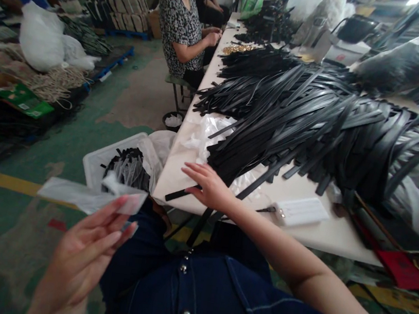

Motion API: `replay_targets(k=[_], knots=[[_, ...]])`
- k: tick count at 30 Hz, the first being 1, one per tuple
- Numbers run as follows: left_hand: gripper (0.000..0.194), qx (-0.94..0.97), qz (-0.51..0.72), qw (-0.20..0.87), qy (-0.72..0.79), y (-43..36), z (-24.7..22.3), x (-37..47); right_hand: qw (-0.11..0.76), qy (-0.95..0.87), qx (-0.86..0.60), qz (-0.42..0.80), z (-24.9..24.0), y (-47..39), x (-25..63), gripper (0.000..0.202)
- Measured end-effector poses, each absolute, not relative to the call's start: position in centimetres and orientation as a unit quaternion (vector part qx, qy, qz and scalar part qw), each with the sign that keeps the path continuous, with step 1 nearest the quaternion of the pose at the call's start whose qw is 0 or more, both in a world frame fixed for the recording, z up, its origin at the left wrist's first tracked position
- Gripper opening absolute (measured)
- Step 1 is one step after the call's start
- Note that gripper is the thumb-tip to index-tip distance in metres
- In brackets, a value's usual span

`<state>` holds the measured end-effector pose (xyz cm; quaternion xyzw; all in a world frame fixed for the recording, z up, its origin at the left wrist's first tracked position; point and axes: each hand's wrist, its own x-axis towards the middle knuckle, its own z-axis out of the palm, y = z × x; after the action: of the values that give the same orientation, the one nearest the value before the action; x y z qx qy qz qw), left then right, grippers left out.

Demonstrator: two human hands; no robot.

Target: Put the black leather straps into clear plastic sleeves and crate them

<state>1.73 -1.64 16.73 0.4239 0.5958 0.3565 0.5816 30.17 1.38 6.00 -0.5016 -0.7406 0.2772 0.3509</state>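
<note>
My left hand (93,244) is raised at the lower left, its fingers closed on a translucent plastic strip (75,194) that sticks out to the left. Over the near corner of the white table (184,197), my right hand (211,186) is open with fingers stretched to the left. A black strap (176,194) runs beneath its thumb; I cannot tell whether they touch. Just beyond this hand lies a big heap of black straps (288,121), some ends hanging past the table edge. Crumpled clear plastic (207,133) lies by the heap.
A white bin (94,159) with black and grey strips stands on the floor left of the table. A white box-shaped device (301,211) sits near the front edge. Farther along, a person (184,29) sits at the table. Pallets with sacks (41,34) line the left.
</note>
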Motion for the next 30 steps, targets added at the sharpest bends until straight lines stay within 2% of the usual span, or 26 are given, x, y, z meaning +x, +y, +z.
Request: replay_targets(k=[2,4,6,8,10,11,16,19,22,24,25,26,28,30], knots=[[0.053,0.395,0.381,0.665,0.506,-1.0,15.5,6.2,0.442,-0.644,-0.377,0.498,7.5,-0.9,28.3,0.082],[0.05,0.379,0.381,0.712,0.451,-0.5,14.3,9.6,0.498,-0.471,-0.301,0.663,8.3,-2.7,27.1,0.092],[0.049,0.371,0.36,0.743,0.424,-0.2,13.3,11.5,0.535,-0.321,-0.287,0.727,8.4,-3.8,27.0,0.082],[0.045,0.363,0.335,0.766,0.411,0.0,12.4,12.3,0.55,-0.257,-0.291,0.739,8.0,-4.2,27.7,0.059],[0.042,0.361,0.333,0.765,0.416,0.2,11.7,12.4,0.544,-0.257,-0.299,0.741,7.2,-4.4,28.8,0.034],[0.04,0.367,0.343,0.753,0.425,0.3,11.3,12.3,0.539,-0.266,-0.307,0.737,6.8,-4.5,29.4,0.028],[0.034,0.446,0.412,0.627,0.488,0.9,9.2,11.0,0.482,-0.297,-0.364,0.74,5.1,-5.3,31.7,0.034],[0.036,0.52,0.391,0.528,0.546,0.7,8.3,9.6,0.495,-0.275,-0.472,0.676,4.8,-5.4,32.8,0.037],[0.046,0.575,0.238,0.536,0.571,0.4,8.7,8.2,0.522,-0.303,-0.555,0.573,4.8,-5.0,33.2,0.034],[0.048,0.613,0.082,0.576,0.535,0.3,9.8,7.8,0.492,-0.355,-0.588,0.535,5.1,-4.8,32.8,0.028],[0.046,0.645,0.043,0.568,0.51,0.3,10.4,7.9,0.464,-0.391,-0.602,0.519,5.3,-4.8,32.4,0.025],[0.042,0.687,0.043,0.541,0.484,0.4,11.1,8.3,0.433,-0.434,-0.614,0.498,5.6,-4.7,31.9,0.022],[0.037,0.769,0.118,0.461,0.428,0.8,12.0,9.5,0.38,-0.526,-0.623,0.436,6.4,-4.7,30.8,0.018],[0.043,0.812,0.153,0.426,0.369,1.4,12.3,11.0,0.349,-0.606,-0.61,0.374,7.2,-4.8,29.8,0.017]])
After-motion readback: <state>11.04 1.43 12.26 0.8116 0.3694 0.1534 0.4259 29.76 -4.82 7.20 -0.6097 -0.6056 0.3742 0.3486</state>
